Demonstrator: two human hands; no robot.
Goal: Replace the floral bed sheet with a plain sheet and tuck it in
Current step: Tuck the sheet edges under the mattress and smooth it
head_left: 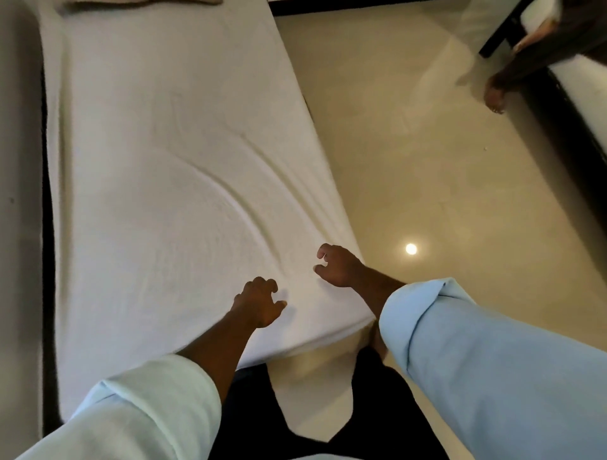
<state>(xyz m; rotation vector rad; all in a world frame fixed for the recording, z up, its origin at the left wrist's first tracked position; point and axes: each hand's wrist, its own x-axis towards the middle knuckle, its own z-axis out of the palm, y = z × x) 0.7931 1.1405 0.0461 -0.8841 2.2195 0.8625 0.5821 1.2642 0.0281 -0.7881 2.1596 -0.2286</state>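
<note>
A plain white sheet (170, 157) covers the whole mattress, with curved creases running toward its near right corner. My left hand (261, 303) hovers over the sheet near the foot edge, fingers loosely curled and holding nothing. My right hand (338, 266) is just to the right of it, close to the near right corner of the bed, its fingers also loosely curled with nothing in them. The sheet's edge hangs over the near end of the mattress. No floral sheet is in view.
A beige pillow edge (141, 2) lies at the head of the bed. The dark bed frame (47, 295) runs along a wall on the left. Glossy cream floor (427, 164) lies to the right. Another person's foot (494, 95) stands by a second bed (565, 108) at the upper right.
</note>
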